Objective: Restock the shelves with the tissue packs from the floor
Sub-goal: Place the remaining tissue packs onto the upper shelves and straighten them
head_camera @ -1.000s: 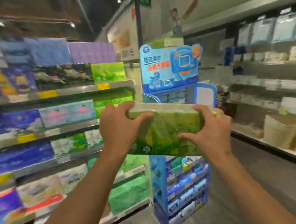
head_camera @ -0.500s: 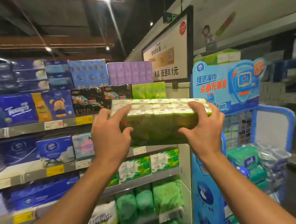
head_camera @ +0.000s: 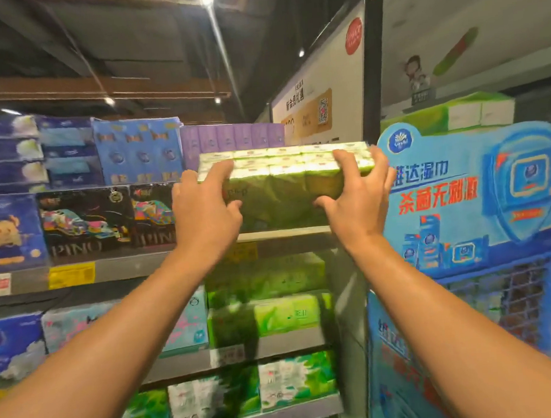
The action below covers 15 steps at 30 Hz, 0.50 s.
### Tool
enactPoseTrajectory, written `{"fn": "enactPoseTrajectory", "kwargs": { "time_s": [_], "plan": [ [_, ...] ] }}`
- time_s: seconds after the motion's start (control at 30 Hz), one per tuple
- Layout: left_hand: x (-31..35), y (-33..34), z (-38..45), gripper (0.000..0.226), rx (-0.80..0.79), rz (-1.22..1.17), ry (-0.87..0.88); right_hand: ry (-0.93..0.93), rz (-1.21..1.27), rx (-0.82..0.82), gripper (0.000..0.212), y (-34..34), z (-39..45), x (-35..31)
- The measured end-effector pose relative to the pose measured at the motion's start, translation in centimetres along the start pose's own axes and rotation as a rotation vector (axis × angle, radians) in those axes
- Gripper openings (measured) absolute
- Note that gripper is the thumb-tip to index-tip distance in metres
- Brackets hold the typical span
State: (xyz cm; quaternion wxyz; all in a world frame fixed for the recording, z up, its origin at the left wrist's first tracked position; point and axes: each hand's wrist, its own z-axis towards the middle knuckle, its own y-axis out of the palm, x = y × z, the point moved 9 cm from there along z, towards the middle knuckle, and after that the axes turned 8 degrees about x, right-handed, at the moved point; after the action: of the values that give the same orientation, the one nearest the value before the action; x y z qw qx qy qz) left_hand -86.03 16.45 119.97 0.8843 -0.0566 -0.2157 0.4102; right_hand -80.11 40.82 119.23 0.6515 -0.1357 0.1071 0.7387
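Both hands are gripping a green tissue pack (head_camera: 279,189) at the right end of the upper shelf (head_camera: 135,267), the left hand (head_camera: 204,207) curling round its left end and the right hand (head_camera: 358,193) round its right end. Whether the pack is resting on the shelf is hard to tell. Black PINO packs (head_camera: 87,222) are sitting just to its left, purple packs (head_camera: 230,137) behind it. A blue wet-wipe display stand (head_camera: 475,194) is crowding the right side. Lower green packs (head_camera: 268,313) are blurring; price tags are unreadable.
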Motion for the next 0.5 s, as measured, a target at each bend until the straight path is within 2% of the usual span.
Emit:
{"fn": "enactPoseTrajectory", "kwargs": {
  "time_s": [0.27,0.5],
  "plan": [
    [-1.0,7.2,4.2,0.059,-0.168,0.081,-0.01,-0.018,-0.054,0.025,0.071,7.7,0.2,2.3],
    [-3.4,13.5,4.0,0.079,-0.297,0.16,-0.008,0.052,-0.073,-0.113,0.069,14.6,0.6,4.5]
  ]
}}
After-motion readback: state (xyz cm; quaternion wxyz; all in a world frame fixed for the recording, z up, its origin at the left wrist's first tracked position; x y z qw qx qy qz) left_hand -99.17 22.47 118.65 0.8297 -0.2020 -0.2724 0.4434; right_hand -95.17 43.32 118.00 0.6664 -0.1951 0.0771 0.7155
